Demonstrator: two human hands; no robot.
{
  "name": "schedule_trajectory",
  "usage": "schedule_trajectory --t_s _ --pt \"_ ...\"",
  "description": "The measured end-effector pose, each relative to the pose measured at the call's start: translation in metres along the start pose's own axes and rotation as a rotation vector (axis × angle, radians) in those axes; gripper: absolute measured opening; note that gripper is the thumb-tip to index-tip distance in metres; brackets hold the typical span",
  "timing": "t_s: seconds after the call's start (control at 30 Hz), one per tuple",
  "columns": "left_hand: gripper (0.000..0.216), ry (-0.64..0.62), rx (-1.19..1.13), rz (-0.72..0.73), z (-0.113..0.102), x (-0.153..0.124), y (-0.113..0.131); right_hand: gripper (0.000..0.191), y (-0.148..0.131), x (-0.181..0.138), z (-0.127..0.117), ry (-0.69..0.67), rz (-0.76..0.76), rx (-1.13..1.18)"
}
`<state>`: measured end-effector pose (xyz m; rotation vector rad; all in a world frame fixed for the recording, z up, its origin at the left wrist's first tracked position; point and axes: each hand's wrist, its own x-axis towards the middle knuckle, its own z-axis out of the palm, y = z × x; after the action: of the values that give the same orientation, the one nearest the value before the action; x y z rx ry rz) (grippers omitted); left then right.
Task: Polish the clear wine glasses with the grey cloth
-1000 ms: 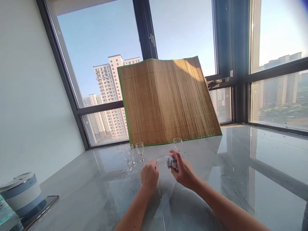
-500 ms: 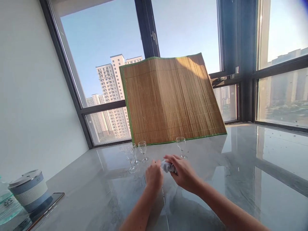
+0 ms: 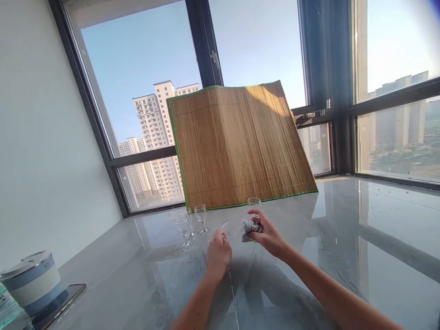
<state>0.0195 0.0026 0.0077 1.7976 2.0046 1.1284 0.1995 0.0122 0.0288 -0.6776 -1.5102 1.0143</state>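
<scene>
My left hand [image 3: 219,253] is closed around a small clear glass [image 3: 224,225], most of it hidden by the fingers; a faint curved edge shows above them. A crumpled grey cloth [image 3: 248,229] is gripped in my right hand [image 3: 267,233], a short way right of the glass. Behind the right hand stands a stemmed glass [image 3: 254,202], partly covered by the fingers. Left of my hands, a stemmed glass [image 3: 200,213] stands upright near two more, a front one [image 3: 183,225] and one overlapped behind it.
A bamboo mat [image 3: 237,146] with green edging leans against the window over the glossy grey tabletop [image 3: 137,275]. At the left are a lidded blue cup [image 3: 34,282], a phone [image 3: 65,300] and a clear greenish container [image 3: 8,307], cut by the frame.
My right hand has moved right with the cloth, away from my left hand, opening a gap between them. The view has shifted slightly.
</scene>
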Motion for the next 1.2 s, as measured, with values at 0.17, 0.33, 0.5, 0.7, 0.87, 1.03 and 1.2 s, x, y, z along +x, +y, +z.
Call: schedule_trajectory --t_s 0.17,0.33,0.5,0.7,0.87,1.03,1.2 --pt "0.023 0.032 0.147 0.011 -0.003 0.0 -0.003 0.05 -0.008 -0.005 0.012 0.014 -0.045 0.027" --pt "0.021 -0.013 0.348 0.113 -0.007 -0.007 0.003 0.051 -0.002 0.0 0.007 0.103 -0.061 -0.032" --pt "0.023 0.002 0.321 0.126 -0.003 -0.014 0.008 0.054 0.003 -0.003 0.01 0.054 -0.1 -0.373" --pt "0.028 -0.106 0.189 0.117 -0.001 -0.017 0.004 0.063 -0.008 -0.006 -0.001 -0.219 0.112 -0.086" --pt "0.021 -0.082 -0.133 0.057 0.005 -0.008 0.003 0.065 -0.022 -0.002 -0.018 -0.199 0.202 0.159" --pt "0.027 -0.258 -0.691 -0.268 0.007 0.002 0.001 0.07 -0.013 0.002 -0.014 0.106 0.208 0.127" --pt "0.055 -0.434 -1.06 -0.387 0.0 -0.001 0.003 0.077 0.013 0.0 0.009 -0.011 0.216 0.137"
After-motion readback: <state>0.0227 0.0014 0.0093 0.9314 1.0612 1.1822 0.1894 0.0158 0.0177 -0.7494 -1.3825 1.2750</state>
